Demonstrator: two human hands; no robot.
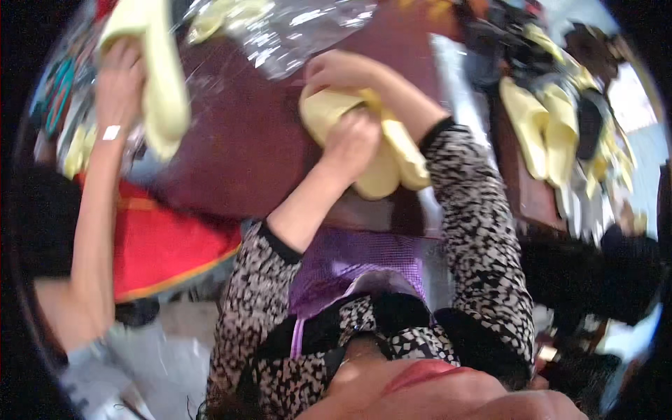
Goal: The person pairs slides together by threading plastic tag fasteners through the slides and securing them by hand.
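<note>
On the dark red table lies a pair of pale yellow slippers: the left slipper (379, 176) and the right slipper (409, 157), side by side. My left hand (353, 143) is closed at the foot opening of the left slipper, its fingertips partly hidden inside. Just beyond the upper ends of the pair, my right hand (343, 70) is bent inward with its fingers curled together. Blur hides what those fingers pinch, if anything. My right wrist passes over the upper part of the right slipper.
At the left, a co-worker's hand (119, 84) holds another yellow slipper (164, 105) over the dark red table (238, 147). Clear plastic (280, 38) lies at the back. More yellow slippers (542, 129) stand at the right. Red cloth (168, 241) hangs at the left.
</note>
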